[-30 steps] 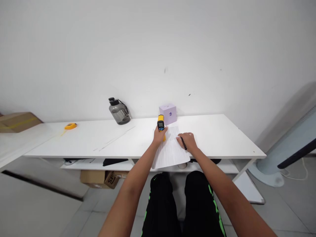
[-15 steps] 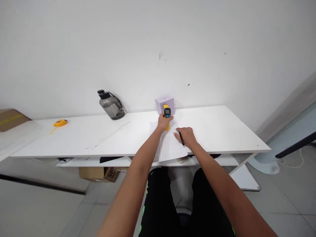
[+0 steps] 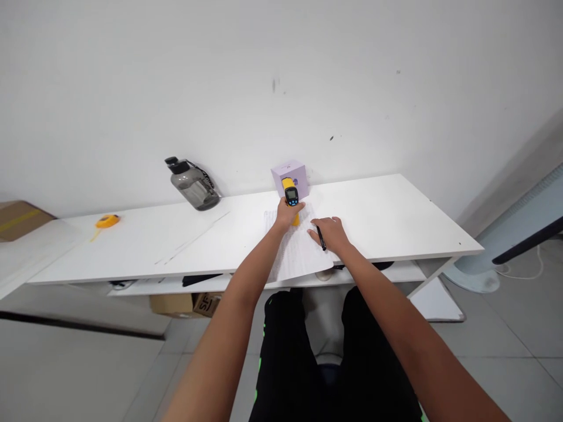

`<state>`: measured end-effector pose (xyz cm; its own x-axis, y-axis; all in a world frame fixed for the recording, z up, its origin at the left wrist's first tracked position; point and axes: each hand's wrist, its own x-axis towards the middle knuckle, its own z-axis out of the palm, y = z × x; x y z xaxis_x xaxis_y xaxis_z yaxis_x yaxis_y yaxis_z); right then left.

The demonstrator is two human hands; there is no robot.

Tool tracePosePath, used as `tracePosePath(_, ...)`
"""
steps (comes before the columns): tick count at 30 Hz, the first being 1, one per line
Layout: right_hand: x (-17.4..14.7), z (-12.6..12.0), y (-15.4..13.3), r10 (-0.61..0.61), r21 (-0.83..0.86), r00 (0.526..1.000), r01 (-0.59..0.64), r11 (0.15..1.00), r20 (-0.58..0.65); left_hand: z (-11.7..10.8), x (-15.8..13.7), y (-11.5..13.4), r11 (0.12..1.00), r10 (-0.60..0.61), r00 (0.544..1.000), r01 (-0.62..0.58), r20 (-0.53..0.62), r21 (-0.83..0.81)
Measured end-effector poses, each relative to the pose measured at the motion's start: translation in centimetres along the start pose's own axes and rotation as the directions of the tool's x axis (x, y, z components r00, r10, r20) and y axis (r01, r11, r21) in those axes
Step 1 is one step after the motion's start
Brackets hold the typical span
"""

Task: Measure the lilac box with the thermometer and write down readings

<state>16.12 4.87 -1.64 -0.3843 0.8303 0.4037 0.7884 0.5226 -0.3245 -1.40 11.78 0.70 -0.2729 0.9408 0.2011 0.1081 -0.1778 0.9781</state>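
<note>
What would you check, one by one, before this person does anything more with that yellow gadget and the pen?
1. Left hand has a firm grip on the yellow thermometer gun: ok.
2. Gun's nose faces the purple box: ok.
3. Reading on its screen legible: cannot tell, too small.
4. Right hand holds the black pen: ok.
5. Paper sheet lies fully on the white table: not ok, its near edge hangs over.
6. Grey water bottle stands apart from both hands: ok.

thermometer [image 3: 291,197] grip: hidden in fist | sheet [image 3: 299,252] print: too small
</note>
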Motion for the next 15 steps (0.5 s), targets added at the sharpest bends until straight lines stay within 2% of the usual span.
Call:
tracePosePath(6,-0.1,-0.1,0.1,-0.031,-0.014,0.999,0.031,0.999,0.006,-1.0,-1.8,-0.3,0.991,-0.07,0.99,0.083,0.123,-0.102)
tracePosePath(11,-0.1,0.0,0.2,-0.025,-0.012,1.0,0.025,1.0,0.008,-1.7,-2.5,-0.5,0.988,-0.072,0.988,0.089,0.134,-0.127)
tracePosePath(15,-0.1,0.0,0.0,-0.004,-0.039,1.0,0.004,0.999,-0.004,-2.1,-1.9,-0.7,0.99,-0.059,0.987,0.077,0.15,-0.119)
